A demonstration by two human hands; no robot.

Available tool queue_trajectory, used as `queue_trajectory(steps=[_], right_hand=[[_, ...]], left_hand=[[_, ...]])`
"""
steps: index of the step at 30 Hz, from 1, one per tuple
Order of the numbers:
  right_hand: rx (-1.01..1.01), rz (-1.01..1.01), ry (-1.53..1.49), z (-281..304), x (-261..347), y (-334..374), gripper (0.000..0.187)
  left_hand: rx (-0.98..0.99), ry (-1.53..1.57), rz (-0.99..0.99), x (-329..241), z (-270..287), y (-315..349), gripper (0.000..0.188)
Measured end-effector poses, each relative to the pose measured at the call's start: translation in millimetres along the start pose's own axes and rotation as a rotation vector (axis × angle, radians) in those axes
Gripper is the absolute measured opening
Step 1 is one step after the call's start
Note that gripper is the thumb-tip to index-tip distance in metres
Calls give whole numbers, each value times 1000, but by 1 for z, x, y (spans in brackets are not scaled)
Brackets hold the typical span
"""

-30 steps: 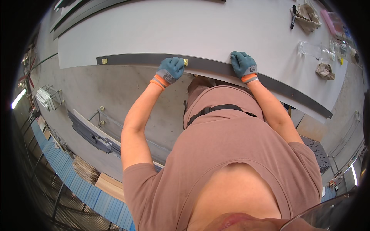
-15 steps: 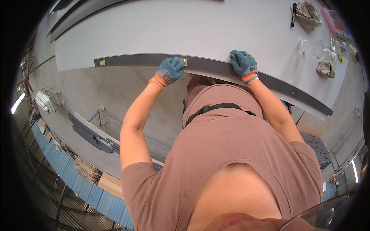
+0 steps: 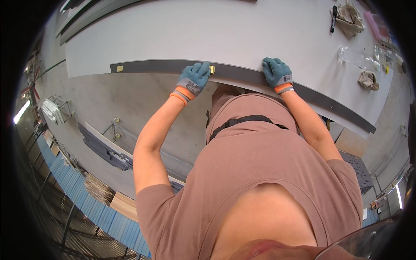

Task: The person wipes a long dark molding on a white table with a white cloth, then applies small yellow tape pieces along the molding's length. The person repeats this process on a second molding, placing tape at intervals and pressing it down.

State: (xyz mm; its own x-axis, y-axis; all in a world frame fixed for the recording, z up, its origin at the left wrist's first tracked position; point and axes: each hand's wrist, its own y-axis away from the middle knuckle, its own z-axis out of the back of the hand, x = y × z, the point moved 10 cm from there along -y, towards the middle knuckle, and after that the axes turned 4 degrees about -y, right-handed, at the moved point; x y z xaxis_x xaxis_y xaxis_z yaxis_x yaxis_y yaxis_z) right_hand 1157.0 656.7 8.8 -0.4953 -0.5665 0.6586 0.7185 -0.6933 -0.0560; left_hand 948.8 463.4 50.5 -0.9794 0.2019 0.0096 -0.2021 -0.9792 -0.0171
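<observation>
Lying along the near edge of the counter (image 3: 195, 34), the dark grey strip (image 3: 156, 66) carries a yellow square (image 3: 120, 68), then the left hand (image 3: 193, 78) beside a yellow patch (image 3: 212, 69), then the right hand (image 3: 277, 73), both curled, whether clamped I cannot tell.

left hand (image 3: 194, 78): fingertips curled under, contact hidden
right hand (image 3: 277, 73): fingertips tucked away, can't see
grey strip (image 3: 160, 66): two stretches covered by the hands
table (image 3: 208, 34): far edge cut off by top
dark strips (image 3: 95, 20), far left: far ends cut off
pink item (image 3: 376, 25), far right: blurred, kind unclear
eyewear (image 3: 364, 242): cut off, near edge
</observation>
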Motion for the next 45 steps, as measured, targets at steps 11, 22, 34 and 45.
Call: queue_trajectory(steps=[11,22,34,45], right_hand=[[-6,-23,42,-5,1,0,16],[-70,-133,109,-26,104,-16,29],[40,-669,13,-133,180,23,21],[-197,-513,302,-140,208,11,22]], left_hand=[[-46,132,100,9,42,15,40],[-377,281,717,227,-4,104,24],[-410,265,747,260,-44,108,19],[-348,218,720,261,-44,105,21]])
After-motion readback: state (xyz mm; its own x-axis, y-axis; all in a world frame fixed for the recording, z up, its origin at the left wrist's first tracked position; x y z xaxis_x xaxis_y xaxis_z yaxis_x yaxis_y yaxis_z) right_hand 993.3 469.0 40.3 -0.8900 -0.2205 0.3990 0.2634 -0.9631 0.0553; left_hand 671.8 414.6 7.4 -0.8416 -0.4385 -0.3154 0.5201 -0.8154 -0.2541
